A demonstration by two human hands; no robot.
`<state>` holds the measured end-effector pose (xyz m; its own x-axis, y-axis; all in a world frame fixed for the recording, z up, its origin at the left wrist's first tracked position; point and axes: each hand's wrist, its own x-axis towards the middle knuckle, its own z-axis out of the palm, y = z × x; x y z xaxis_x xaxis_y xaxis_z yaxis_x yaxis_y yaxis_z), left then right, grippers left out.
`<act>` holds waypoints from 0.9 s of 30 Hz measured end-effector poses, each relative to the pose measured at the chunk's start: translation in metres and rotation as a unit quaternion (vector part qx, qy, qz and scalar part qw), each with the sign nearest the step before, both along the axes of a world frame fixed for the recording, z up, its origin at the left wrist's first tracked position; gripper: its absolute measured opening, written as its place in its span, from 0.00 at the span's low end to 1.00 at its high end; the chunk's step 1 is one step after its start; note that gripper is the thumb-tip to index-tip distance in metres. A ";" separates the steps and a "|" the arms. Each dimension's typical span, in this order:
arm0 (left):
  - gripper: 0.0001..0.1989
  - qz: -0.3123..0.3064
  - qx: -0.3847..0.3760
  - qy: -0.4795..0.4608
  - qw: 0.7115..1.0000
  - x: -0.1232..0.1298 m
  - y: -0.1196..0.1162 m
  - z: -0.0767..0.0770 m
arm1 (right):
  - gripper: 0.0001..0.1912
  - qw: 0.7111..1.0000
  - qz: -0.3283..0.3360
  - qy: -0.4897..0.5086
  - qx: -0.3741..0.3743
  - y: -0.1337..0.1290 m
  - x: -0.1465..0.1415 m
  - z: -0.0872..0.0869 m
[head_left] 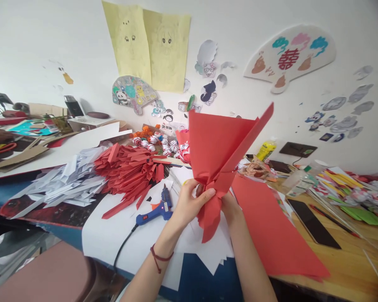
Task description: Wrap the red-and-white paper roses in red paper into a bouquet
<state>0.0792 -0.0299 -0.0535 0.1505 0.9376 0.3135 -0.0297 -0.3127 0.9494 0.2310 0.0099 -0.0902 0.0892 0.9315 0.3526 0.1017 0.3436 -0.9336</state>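
Above the worktop (346, 266), the red paper cone (220, 147) is standing in the air, its wide mouth pointing up, its top leaning slightly right, its narrow tail hanging below. Its long axis is running nearly upright through the grip, with the larger part lying above. The left hand (192, 201) is gripping the gathered waist, its thumb crossing the front side. The right hand (231, 205) is resting just behind, on the right; its fingers are hiding, so one cannot tell their grip.
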 end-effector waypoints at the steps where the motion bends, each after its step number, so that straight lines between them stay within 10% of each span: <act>1: 0.19 0.005 -0.001 -0.005 1.000 0.001 0.001 0.000 | 0.16 0.999 0.031 0.002 -0.019 0.003 -0.001 0.001; 9: 0.14 0.062 0.012 -0.081 0.995 0.006 0.014 0.010 | 0.18 0.993 0.085 0.061 -0.053 0.021 -0.004 0.022; 19: 0.12 0.220 0.091 0.060 0.969 0.008 0.026 0.011 | 0.18 0.979 -0.159 -0.080 0.105 -0.042 -0.029 0.038; 27: 0.10 0.221 0.111 0.151 0.957 0.013 0.022 0.011 | 0.17 0.947 -0.264 -0.124 0.131 -0.035 -0.045 0.032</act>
<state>0.0923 -0.0081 -0.0428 -0.1301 0.8457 0.5175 0.4177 -0.4267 0.8022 0.1859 -0.0254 -0.0578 0.4026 0.6572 0.6372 0.5302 0.4000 -0.7476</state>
